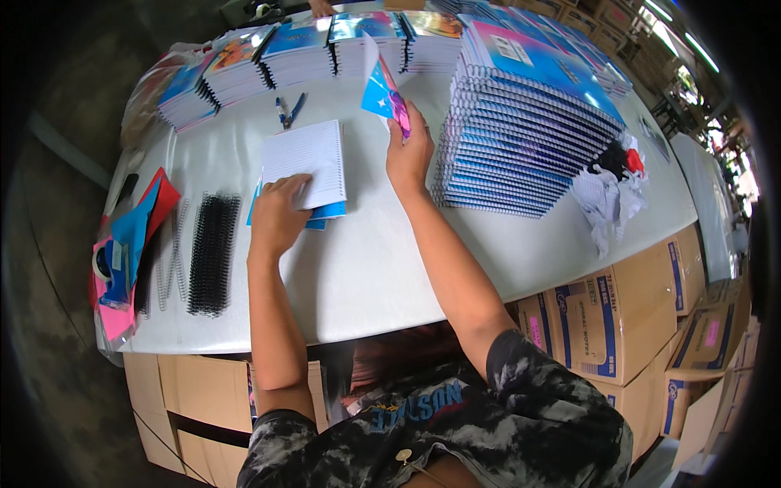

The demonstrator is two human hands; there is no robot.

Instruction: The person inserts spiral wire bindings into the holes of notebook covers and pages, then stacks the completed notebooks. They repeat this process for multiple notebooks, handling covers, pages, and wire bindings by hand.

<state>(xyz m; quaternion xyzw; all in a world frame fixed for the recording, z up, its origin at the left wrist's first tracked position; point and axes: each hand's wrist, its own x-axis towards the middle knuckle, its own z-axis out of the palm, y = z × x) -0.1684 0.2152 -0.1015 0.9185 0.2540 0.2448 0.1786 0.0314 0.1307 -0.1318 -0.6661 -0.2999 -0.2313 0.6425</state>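
My right hand (411,154) is raised over the table with its fingers closed on a blue and pink printed cover sheet (377,96), which stands up tilted and partly curled. My left hand (281,213) lies on the lower left part of a white lined pad of paper (313,159), fingers resting on the top page. Holes run along the pad's edge, and blue covers (332,211) stick out from beneath it. Just beyond the pad lie blue-handled pliers (289,112). Black spiral coils (213,254) lie bunched to the left of my left hand.
A tall stack of spiral notebooks (521,146) stands close on the right, with crumpled cloth (602,199) beside it. More notebook stacks (301,61) line the far edge. A blue tape dispenser (118,272) sits at left. Cardboard boxes (594,325) fill the lower right. Another person's hand (321,8) shows far off.
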